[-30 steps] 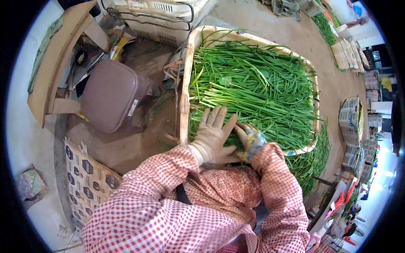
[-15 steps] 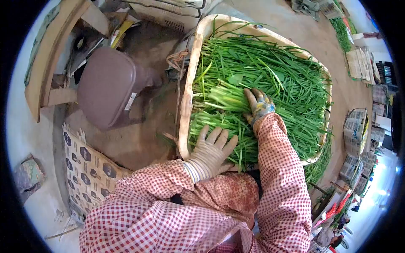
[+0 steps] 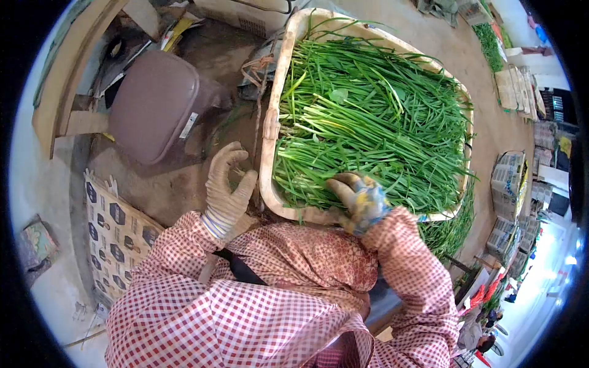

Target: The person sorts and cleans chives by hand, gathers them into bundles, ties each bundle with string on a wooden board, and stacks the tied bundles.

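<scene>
A pale, stained plastic tub (image 3: 268, 141) holds a thick layer of long, narrow chive-like greens (image 3: 380, 122), with their pale stem ends toward the left. My left hand (image 3: 228, 193), in a cream striped-cuff glove, is outside the tub's left front corner. Its fingers curve and stand apart from the thumb, with no clear object between them. My right hand (image 3: 362, 202), in a glove with blue and yellow stains, is at the tub's near edge. Its bent fingers point left over the greens, apart from each other; the palm is hidden.
A brown plastic stool (image 3: 156, 107) stands left of the tub. Printed cardboard (image 3: 116, 236) leans at the lower left, and a pale crate (image 3: 245, 17) is behind. More greens (image 3: 451, 230) lie beyond the tub's right front corner. Newspaper-wrapped bundles (image 3: 508, 184) line the right side.
My left hand has left the greens and moved left, out of the tub. My right hand has come off the middle of the greens to the near edge. The greens now lie flatter.
</scene>
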A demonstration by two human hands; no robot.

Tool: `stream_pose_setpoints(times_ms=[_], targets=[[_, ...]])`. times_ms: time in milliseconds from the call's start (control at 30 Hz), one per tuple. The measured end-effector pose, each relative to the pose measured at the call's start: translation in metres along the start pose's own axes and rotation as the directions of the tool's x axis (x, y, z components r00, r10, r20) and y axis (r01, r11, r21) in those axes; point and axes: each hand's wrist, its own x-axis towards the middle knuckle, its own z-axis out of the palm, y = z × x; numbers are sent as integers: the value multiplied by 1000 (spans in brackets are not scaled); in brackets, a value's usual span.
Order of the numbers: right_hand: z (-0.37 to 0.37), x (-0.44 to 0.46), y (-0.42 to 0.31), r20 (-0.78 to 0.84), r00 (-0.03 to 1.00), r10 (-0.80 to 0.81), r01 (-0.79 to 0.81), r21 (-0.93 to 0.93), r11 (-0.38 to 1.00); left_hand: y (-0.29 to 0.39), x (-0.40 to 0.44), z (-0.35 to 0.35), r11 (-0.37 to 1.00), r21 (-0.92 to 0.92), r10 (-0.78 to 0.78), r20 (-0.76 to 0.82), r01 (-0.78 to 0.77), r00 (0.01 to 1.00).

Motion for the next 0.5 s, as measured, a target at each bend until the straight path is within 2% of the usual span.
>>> stream_pose_setpoints(times_ms=[33,100,133,167,233,267,300,367,433,500], targets=[[13,1,0,6,1000,16,-16,-37,999,6,-2,0,1000,-3,5,-7,-5,1000],[30,8,14,21,999,35,-33,-86,996,23,-7,1,1000,15,10,126,-12,992],[29,14,21,53,998,21,-18,-52,998,23,-7,2,986,90,120,178,-137,977],[31,15,25,49,999,20,-17,-56,998,27,-7,5,986,89,125,176,-142,976],[33,19,35,90,995,-46,62,-193,979,38,-1,11,960,94,222,312,-263,924],[37,21,36,61,997,-50,63,-235,970,38,4,13,964,84,204,385,-254,900],[39,22,38,66,996,-53,67,-236,969,41,10,15,964,85,201,380,-250,903],[28,31,32,87,996,35,-11,-255,967,47,29,16,831,210,350,523,-516,777],[10,44,33,193,976,101,-69,-164,984,42,49,19,798,234,345,578,-555,740],[12,53,49,225,971,86,-66,-97,993,44,70,25,696,265,344,693,-667,634]])
